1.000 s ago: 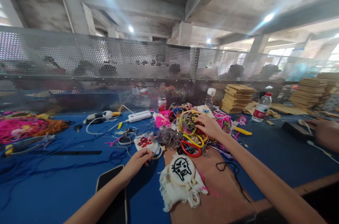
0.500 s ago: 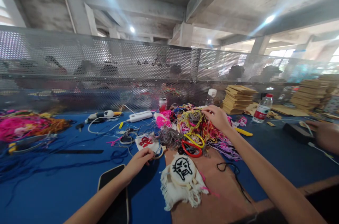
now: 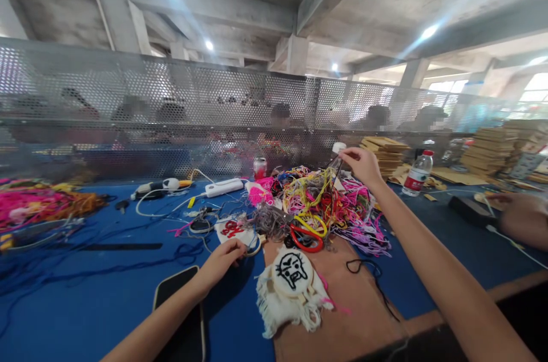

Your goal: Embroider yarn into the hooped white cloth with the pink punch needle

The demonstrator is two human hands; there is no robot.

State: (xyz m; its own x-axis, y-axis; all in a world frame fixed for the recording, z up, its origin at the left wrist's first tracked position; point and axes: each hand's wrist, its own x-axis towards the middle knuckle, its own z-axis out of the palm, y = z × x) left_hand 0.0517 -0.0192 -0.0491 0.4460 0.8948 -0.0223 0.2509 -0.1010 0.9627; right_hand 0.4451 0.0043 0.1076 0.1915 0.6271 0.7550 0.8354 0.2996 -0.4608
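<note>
My right hand (image 3: pixel 362 164) is raised above a tangled pile of coloured yarn (image 3: pixel 325 208), its fingers pinched on a few strands that stretch up from the heap. My left hand (image 3: pixel 222 261) rests on the blue table (image 3: pixel 85 305), fingers curled at the rim of an embroidery hoop with red stitching (image 3: pixel 233 230). In front of me, on a brown board (image 3: pixel 342 310), lies a white fringed cloth in a hoop with a black stitched face (image 3: pixel 291 282). Red-handled scissors (image 3: pixel 306 238) sit at the pile's near edge.
A phone (image 3: pixel 182 316) lies under my left forearm. A white power strip (image 3: pixel 225 187), cables and loose threads spread to the left, with pink yarn (image 3: pixel 34 205) far left. A water bottle (image 3: pixel 417 173), cardboard stacks (image 3: pixel 387 151) and another person's hand (image 3: pixel 520 222) are right. A perforated metal screen (image 3: pixel 171 111) backs the table.
My right hand has lifted up and to the right from the yarn pile, drawing strands up with it. My left hand has stayed by the red-stitched hoop.
</note>
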